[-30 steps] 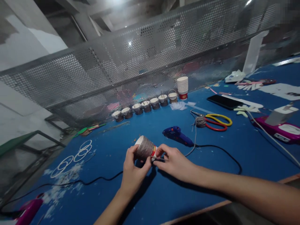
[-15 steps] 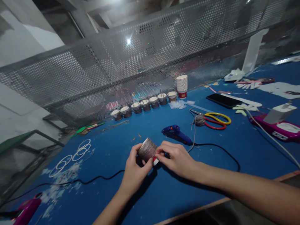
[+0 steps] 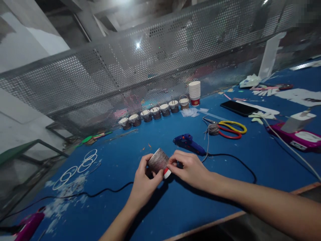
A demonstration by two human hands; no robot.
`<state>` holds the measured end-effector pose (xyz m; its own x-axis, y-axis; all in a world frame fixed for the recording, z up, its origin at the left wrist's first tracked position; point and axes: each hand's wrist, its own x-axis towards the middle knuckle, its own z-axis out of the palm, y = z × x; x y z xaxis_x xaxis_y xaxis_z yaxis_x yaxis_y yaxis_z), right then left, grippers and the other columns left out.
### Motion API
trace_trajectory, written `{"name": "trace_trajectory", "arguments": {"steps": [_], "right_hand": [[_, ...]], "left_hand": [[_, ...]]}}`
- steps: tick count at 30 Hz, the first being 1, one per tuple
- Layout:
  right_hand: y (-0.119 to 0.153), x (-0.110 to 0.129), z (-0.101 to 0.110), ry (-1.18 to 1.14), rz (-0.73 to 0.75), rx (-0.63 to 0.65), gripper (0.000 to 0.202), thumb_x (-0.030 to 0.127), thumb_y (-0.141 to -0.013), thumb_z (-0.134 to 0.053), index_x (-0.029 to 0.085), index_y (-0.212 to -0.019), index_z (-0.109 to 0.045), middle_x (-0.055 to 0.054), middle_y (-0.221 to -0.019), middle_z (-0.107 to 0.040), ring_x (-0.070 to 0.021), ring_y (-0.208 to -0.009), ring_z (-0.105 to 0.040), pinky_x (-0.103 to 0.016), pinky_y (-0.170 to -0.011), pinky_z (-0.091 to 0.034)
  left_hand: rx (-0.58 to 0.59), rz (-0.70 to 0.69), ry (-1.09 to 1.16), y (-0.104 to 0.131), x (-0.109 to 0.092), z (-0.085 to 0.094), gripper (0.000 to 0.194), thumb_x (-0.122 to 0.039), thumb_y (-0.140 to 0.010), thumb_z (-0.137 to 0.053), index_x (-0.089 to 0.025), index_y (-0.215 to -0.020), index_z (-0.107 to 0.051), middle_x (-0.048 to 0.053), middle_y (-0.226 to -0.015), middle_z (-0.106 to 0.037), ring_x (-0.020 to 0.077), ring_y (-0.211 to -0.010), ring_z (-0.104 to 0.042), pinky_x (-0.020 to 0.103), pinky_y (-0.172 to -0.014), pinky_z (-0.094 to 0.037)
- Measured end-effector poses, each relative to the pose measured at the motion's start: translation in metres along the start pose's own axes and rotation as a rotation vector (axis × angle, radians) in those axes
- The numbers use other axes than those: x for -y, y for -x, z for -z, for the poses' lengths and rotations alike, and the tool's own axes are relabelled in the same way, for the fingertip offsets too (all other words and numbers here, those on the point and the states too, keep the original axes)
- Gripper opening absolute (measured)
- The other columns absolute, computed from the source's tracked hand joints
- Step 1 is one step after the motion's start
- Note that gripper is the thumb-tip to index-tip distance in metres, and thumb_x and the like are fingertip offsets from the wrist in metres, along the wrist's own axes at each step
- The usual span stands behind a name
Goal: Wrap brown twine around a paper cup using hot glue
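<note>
A paper cup point(image 3: 158, 160), wound with grey-brown yarn over most of its side, lies tilted in my left hand point(image 3: 145, 177). A red and white band shows at its lower right end. The fingers and thumb of my left hand wrap around it. At the cup's right side, my right hand point(image 3: 189, 169) is closed in a pinch by the edge of the winding. A grey yarn strand point(image 3: 208, 144) runs from a small yarn ball point(image 3: 214, 129) down behind my right hand; the pinched part is hidden. A blue glue gun point(image 3: 189, 144) lies just beyond that hand.
Several yarn-wrapped cups point(image 3: 155, 112) line the mesh panel point(image 3: 105, 80), beside a stack of paper cups point(image 3: 195, 92). Scissors point(image 3: 232, 129), a phone point(image 3: 239, 107) and a magenta power strip point(image 3: 301, 139) lie right. White rings point(image 3: 87, 160) and a black cable point(image 3: 100, 193) lie left.
The cup has turned slightly in my left hand, so more of its red and white end shows. My right hand has shifted a little at the winding's edge.
</note>
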<state>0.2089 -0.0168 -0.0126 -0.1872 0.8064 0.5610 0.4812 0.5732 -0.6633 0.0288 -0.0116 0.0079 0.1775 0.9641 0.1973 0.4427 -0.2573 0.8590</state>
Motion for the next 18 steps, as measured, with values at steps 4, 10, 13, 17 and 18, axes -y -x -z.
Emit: {"name": "trace_trajectory", "arguments": {"steps": [4, 10, 13, 17, 18], "right_hand": [[-0.0002, 0.0005, -0.0004, 0.008, 0.066, -0.018, 0.011, 0.016, -0.085, -0.06, 0.017, -0.074, -0.063, 0.0, -0.068, -0.059, -0.0116, -0.059, -0.053, -0.023, -0.056, -0.037], [-0.0003, 0.0, 0.0016, 0.024, 0.08, -0.03, 0.012, 0.017, -0.085, -0.061, 0.017, -0.073, -0.063, 0.0, -0.067, -0.06, -0.0116, -0.059, -0.053, -0.023, -0.055, -0.037], [-0.0003, -0.001, 0.0029, 0.029, 0.092, -0.023, 0.012, 0.017, -0.085, -0.061, 0.016, -0.073, -0.064, 0.0, -0.067, -0.061, -0.0116, -0.059, -0.054, -0.023, -0.055, -0.037], [-0.0004, -0.0027, 0.0043, 0.047, 0.114, -0.016, 0.014, 0.019, -0.088, -0.059, 0.017, -0.076, -0.065, -0.002, -0.069, -0.062, -0.012, -0.061, -0.055, -0.023, -0.057, -0.038], [-0.0005, -0.0029, 0.0044, 0.049, 0.116, -0.016, 0.015, 0.02, -0.088, -0.058, 0.017, -0.076, -0.065, -0.002, -0.07, -0.063, -0.012, -0.061, -0.055, -0.023, -0.057, -0.038]], "left_hand": [[0.009, -0.005, -0.029, 0.0, -0.0023, -0.0004, 0.031, -0.025, -0.072, -0.061, -0.019, -0.101, -0.052, -0.001, -0.087, -0.058, 0.0105, -0.064, -0.052, 0.023, -0.06, -0.047], [-0.001, 0.034, 0.001, -0.0008, -0.0048, -0.0027, 0.034, -0.028, -0.067, -0.065, -0.019, -0.098, -0.053, -0.001, -0.085, -0.058, 0.0101, -0.062, -0.051, 0.023, -0.058, -0.046], [-0.032, 0.043, 0.001, -0.0017, -0.0043, -0.0031, 0.035, -0.028, -0.066, -0.065, -0.019, -0.098, -0.053, -0.002, -0.082, -0.057, 0.0097, -0.06, -0.05, 0.022, -0.056, -0.045], [-0.053, 0.041, -0.007, -0.0025, -0.0042, -0.0023, 0.034, -0.027, -0.067, -0.064, -0.019, -0.098, -0.052, -0.003, -0.08, -0.056, 0.0094, -0.058, -0.049, 0.022, -0.055, -0.043], [-0.051, 0.041, -0.007, -0.0025, -0.0042, -0.002, 0.034, -0.026, -0.067, -0.064, -0.019, -0.098, -0.052, -0.003, -0.081, -0.056, 0.0094, -0.058, -0.049, 0.022, -0.055, -0.043]]}}
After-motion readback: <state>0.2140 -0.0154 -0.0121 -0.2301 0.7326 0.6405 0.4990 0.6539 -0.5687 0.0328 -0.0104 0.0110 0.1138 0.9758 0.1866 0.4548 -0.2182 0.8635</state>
